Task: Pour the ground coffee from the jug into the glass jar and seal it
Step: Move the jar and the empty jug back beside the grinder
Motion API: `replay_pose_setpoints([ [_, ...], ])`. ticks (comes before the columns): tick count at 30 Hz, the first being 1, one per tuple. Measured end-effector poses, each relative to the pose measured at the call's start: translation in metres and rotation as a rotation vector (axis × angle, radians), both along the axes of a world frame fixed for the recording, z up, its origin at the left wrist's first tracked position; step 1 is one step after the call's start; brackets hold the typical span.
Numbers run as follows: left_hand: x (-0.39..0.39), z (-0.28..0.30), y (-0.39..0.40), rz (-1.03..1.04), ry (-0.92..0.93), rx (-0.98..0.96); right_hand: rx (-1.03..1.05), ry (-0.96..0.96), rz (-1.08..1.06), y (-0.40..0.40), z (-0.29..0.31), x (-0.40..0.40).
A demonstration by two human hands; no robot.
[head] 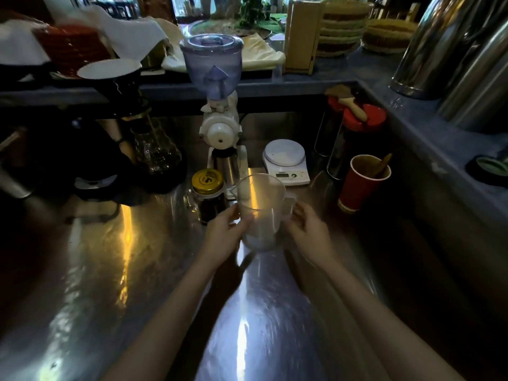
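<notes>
A clear plastic jug (pixel 261 207) stands upright on the steel counter at the centre of the head view; it looks empty. My left hand (pixel 224 229) wraps the jug's left side near its base. My right hand (pixel 309 229) sits at the jug's handle on the right, fingers curled by it. Just left of and behind the jug stands a glass jar (pixel 209 202) holding dark ground coffee, with a gold screw lid (pixel 207 181) on top. Motion blur softens the jug's base.
A white grinder (pixel 220 127) with a blue hopper stands behind the jar, a steel cup under it. A white scale (pixel 286 160) sits back right, a red paper cup (pixel 362 182) and red-lidded jars further right. A dark drip stand and glass carafe (pixel 156 149) are at left.
</notes>
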State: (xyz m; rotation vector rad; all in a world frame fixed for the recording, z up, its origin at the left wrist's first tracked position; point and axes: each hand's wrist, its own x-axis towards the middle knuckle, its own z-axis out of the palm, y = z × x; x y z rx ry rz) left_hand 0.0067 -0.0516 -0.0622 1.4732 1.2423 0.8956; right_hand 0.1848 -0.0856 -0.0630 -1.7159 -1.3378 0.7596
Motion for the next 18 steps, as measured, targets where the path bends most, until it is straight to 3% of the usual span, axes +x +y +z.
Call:
replay_pose_setpoints([
  [18, 0.01, -0.039, 0.048, 0.024, 0.175, 0.008, -0.137, 0.009, 0.07, 0.056, -0.041, 0.01],
])
